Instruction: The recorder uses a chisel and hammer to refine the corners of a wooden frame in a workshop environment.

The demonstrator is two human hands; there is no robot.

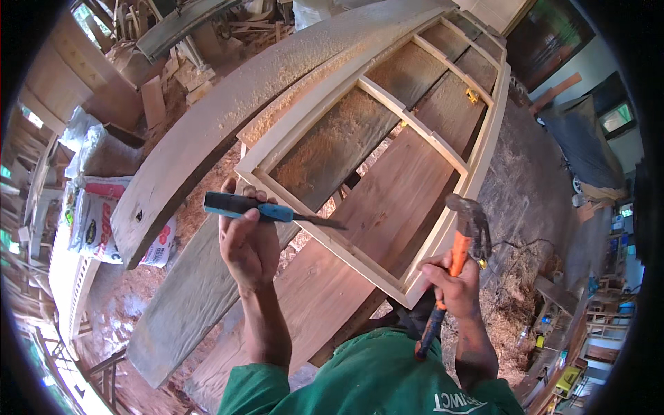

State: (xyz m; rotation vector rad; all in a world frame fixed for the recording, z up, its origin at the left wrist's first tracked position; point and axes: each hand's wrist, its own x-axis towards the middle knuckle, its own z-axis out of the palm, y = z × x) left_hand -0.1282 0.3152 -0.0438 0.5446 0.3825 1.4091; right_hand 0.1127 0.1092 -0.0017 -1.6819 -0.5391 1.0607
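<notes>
Left hand (250,245) up, fingers closed round blue-black handle of chisel (275,211). Blade points right, over near end of wood frame (360,263). Right hand (458,289) beside near right corner, fingers wrapped round orange handle of hammer (459,253), head up. Frame lies on big planks (387,200), sawdust on top.

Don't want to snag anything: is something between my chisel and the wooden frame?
Nothing visible stands between the chisel in your left hand and the wooden frame. The blade overlaps the near rail in view; contact can't be told.
</notes>
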